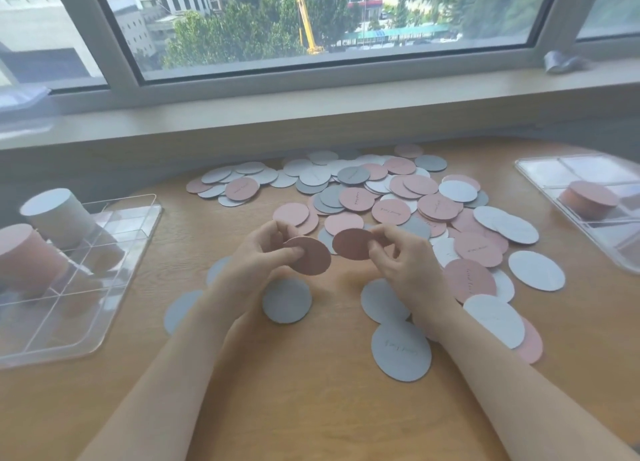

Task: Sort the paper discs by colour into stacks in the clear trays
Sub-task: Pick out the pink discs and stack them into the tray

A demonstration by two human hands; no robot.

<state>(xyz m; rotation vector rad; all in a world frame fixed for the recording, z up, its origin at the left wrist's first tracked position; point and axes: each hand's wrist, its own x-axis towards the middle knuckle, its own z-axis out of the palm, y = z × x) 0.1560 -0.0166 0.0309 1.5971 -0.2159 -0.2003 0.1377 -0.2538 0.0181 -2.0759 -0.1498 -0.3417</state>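
Bare wooden table (pixel 311 391) lies between your forearms, near you. Your left hand (pixel 263 253) pinches one pink disc (pixel 311 256); your right hand (pixel 398 253) pinches another pink disc (pixel 351 244), their edges nearly touching above the table. The loose pile of discs (pixel 381 190) spreads beyond, reaching the windowsill. Clear trays sit at the left edge (pixel 131 253) and the right edge (pixel 540 180).
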